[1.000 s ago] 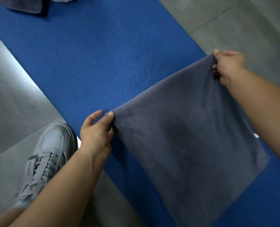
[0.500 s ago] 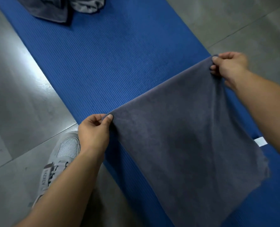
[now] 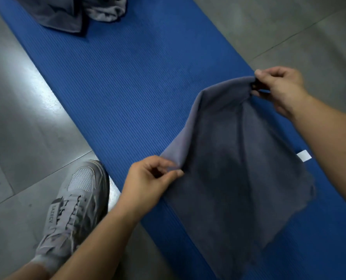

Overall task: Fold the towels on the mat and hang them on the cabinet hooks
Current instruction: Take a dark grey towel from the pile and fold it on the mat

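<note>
Head view: a blue ribbed mat (image 3: 127, 87) runs diagonally across a grey tiled floor (image 3: 26, 122), stretching away from both hands and passing beneath them. The left hand (image 3: 147, 178) pinches one upper corner of a slate-grey towel (image 3: 238, 174) between the thumb and curled fingers. The right hand (image 3: 279, 87), farther off and to the right, pinches the other upper corner the same way. Between the hands the towel's edge sags and rolls over, showing a paler side, and the rest drapes down onto the mat nearer than the right hand. A small white label (image 3: 304, 156) sticks out from the towel's edge, just beside the right forearm. Well beyond the hands, a dark crumpled towel (image 3: 57, 15) lies on the mat, touching a light grey towel (image 3: 107, 9). Left of the left hand, a grey laced shoe (image 3: 75, 199) stands on the floor just beside the mat's edge.
</note>
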{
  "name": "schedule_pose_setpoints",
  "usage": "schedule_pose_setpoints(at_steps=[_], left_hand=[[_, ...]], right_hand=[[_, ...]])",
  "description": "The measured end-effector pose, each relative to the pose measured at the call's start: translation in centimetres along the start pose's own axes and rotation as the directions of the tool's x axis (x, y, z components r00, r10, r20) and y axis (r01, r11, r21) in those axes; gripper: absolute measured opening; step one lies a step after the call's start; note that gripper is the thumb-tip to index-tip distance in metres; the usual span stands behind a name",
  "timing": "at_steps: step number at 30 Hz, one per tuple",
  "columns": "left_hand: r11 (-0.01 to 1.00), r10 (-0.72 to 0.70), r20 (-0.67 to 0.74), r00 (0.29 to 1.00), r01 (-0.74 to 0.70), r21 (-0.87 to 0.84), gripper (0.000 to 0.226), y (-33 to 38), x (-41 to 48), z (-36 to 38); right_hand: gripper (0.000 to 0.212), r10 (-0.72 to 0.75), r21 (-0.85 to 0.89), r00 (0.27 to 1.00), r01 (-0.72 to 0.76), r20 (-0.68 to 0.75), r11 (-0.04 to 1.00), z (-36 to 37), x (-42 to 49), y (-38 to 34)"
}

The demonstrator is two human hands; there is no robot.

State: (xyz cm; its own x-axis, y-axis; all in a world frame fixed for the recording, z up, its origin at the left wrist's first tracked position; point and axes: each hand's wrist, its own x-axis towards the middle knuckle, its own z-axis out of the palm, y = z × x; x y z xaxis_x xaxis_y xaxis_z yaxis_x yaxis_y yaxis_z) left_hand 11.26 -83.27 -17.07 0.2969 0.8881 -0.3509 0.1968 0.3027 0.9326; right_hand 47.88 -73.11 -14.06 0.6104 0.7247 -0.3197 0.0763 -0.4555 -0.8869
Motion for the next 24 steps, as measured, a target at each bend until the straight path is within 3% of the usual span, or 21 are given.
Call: schedule_pose_setpoints(at_steps=[2,7,10,18,24], left_hand=[[0.988,0.064,0.113,0.991,-0.079,0.130,0.023,-0.4,-1.6,1.8],[0.939,0.170,0.289,0.942,-0.244,0.243,0.020,-2.1,-5.5,6.3],[0.834,0.236,0.438,0.868,-0.412,0.368,0.023,-3.8,-7.6,8.5],[0.615,0.175,0.679,0.713,-0.618,0.490,0.030,-7.6,-11.6,11.0],[0.530,0.140,0.720,0.680,-0.665,0.526,0.032,-8.8,-13.0,11.3]], right_hand=[[0.016,0.019,-0.028,1.000,-0.019,-0.018,0.999,-2.6,-1.5,0.9],[0.018,0.069,-0.069,0.994,-0.075,-0.088,0.995,-9.3,-4.9,4.7],[0.028,0.097,-0.100,0.985,-0.112,-0.143,0.989,-13.1,-6.8,7.5],[0.037,0.128,-0.181,0.921,-0.206,-0.368,0.962,-18.2,-10.1,15.4],[0.032,0.108,-0.321,0.907,-0.253,-0.408,0.913,-18.1,-12.1,19.9]])
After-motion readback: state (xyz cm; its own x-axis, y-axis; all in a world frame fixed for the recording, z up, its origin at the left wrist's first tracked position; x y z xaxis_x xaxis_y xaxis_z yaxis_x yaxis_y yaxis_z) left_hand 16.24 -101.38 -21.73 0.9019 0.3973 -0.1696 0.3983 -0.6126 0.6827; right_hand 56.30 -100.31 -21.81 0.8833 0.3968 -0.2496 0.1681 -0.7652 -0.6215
